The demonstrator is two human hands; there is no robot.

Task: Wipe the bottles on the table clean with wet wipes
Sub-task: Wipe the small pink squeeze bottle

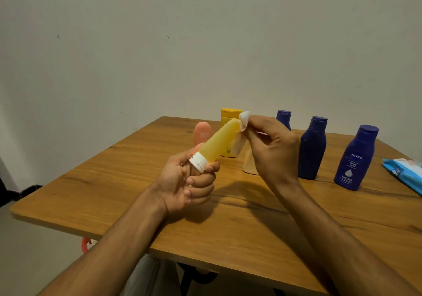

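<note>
Yellow white-capped tube [219,142] tilts above the table [114,181], white wet wipe [242,129] draped over its far end.
</note>
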